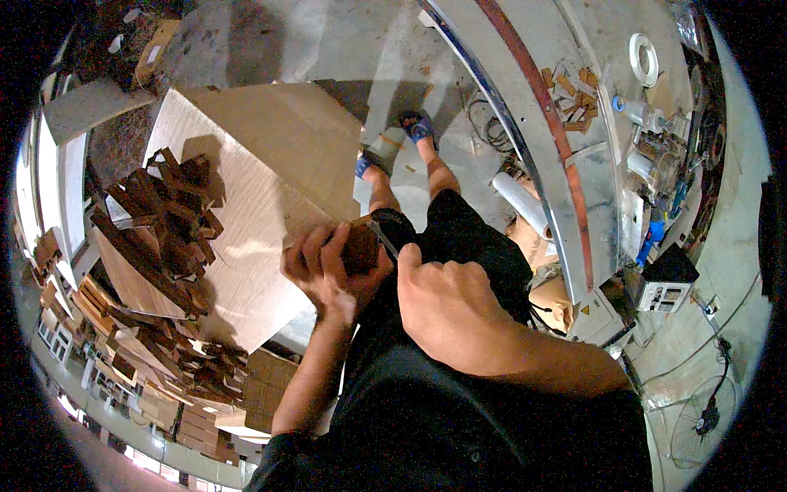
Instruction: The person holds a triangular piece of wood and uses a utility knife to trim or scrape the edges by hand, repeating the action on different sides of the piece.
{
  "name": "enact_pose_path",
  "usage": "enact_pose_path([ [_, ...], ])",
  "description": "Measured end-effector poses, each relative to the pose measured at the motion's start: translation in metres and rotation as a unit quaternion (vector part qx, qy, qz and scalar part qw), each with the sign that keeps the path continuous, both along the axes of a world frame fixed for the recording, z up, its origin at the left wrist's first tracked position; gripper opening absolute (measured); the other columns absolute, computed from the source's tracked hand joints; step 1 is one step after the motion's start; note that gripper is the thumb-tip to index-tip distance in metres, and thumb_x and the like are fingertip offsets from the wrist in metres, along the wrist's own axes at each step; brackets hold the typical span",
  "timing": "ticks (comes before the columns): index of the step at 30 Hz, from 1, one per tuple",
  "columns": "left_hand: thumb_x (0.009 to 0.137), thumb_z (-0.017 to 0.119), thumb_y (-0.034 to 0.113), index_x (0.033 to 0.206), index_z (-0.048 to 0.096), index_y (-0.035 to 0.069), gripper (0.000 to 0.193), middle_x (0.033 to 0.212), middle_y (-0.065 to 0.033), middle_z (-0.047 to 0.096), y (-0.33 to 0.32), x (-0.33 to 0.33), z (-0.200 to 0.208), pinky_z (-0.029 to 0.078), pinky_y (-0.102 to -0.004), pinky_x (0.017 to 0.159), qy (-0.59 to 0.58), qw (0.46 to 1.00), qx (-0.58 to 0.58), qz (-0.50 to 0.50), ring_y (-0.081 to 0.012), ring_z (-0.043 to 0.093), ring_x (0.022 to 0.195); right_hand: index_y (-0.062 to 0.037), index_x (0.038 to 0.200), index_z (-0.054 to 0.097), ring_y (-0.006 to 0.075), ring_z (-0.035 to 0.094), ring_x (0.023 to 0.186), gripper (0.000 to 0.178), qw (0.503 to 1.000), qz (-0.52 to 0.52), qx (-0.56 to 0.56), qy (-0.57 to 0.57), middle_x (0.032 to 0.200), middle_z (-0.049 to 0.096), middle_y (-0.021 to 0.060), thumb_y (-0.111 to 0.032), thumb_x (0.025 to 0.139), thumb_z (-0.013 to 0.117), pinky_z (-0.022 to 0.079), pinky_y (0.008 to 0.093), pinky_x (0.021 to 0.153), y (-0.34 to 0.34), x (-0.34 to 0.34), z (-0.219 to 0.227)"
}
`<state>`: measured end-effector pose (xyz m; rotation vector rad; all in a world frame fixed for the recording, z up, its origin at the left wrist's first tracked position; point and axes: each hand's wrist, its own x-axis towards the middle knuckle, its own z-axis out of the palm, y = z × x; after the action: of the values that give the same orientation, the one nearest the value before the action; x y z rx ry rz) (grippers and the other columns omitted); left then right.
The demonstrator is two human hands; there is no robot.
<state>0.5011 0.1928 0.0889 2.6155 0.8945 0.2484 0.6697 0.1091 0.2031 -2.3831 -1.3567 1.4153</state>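
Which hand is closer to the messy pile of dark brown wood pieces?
The left hand is closer. It is to the right of the wood pile; the right hand is farther right, past the left one.

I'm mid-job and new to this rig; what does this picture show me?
No robot arm here: these are a person's bare hands, filmed from a downward-looking fisheye camera on the head, which bends straight edges. The left hand holds a dark brown block. The right hand, curled, holds what looks like a thin blade beside it; whether they touch is unclear. On the pale wood-grain board at left lies a heap of dark brown pieces.
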Motion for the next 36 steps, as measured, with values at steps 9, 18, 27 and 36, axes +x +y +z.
enact_pose_path([
  [9, 0.059, 0.088, 0.036, 0.118, 0.064, 0.018, 0.066, 0.118, -0.0030, 0.060, -0.002, 0.003, -0.001, 0.037, -0.0519, 0.101, -0.019, 1.000, 0.002, 0.016, -0.0298, 0.053, 0.114, -0.0017, 0.090, 0.057, 0.0267, 0.073, 0.060, 0.011, 0.999, 0.016, -0.019, -0.041, 0.065, 0.070, 0.0134, -0.012, 0.088, 0.060, 0.059, 0.0384, 0.052, 0.008, -0.008, 0.004],
  [18, 0.059, 0.088, 0.035, 0.115, 0.065, 0.018, 0.063, 0.118, -0.0019, 0.062, -0.002, 0.006, 0.004, 0.036, -0.0522, 0.101, -0.014, 0.999, -0.026, 0.027, -0.0294, 0.054, 0.113, 0.0015, 0.092, 0.057, 0.0341, 0.073, 0.062, 0.012, 0.999, 0.000, -0.036, 0.005, 0.068, 0.069, 0.0194, -0.009, 0.087, 0.059, 0.059, 0.0460, 0.056, 0.013, -0.001, 0.007],
  [27, 0.059, 0.088, 0.035, 0.116, 0.066, 0.019, 0.063, 0.117, -0.0015, 0.062, -0.004, 0.005, 0.004, 0.036, -0.0511, 0.102, -0.028, 0.998, -0.045, 0.036, -0.0277, 0.054, 0.116, 0.0037, 0.093, 0.053, 0.0387, 0.071, 0.061, 0.014, 0.998, 0.014, -0.055, 0.038, 0.064, 0.067, 0.0205, -0.009, 0.089, 0.059, 0.058, 0.0478, 0.056, 0.015, 0.007, 0.009],
  [36, 0.060, 0.088, 0.036, 0.114, 0.066, 0.019, 0.061, 0.117, -0.0003, 0.061, -0.001, 0.005, 0.005, 0.036, -0.0510, 0.102, -0.003, 1.000, -0.016, 0.015, -0.0270, 0.053, 0.114, 0.0056, 0.096, 0.057, 0.0358, 0.072, 0.061, 0.018, 0.998, 0.007, -0.038, 0.046, 0.069, 0.070, 0.0208, -0.008, 0.086, 0.059, 0.058, 0.0467, 0.054, 0.009, 0.009, 0.005],
])
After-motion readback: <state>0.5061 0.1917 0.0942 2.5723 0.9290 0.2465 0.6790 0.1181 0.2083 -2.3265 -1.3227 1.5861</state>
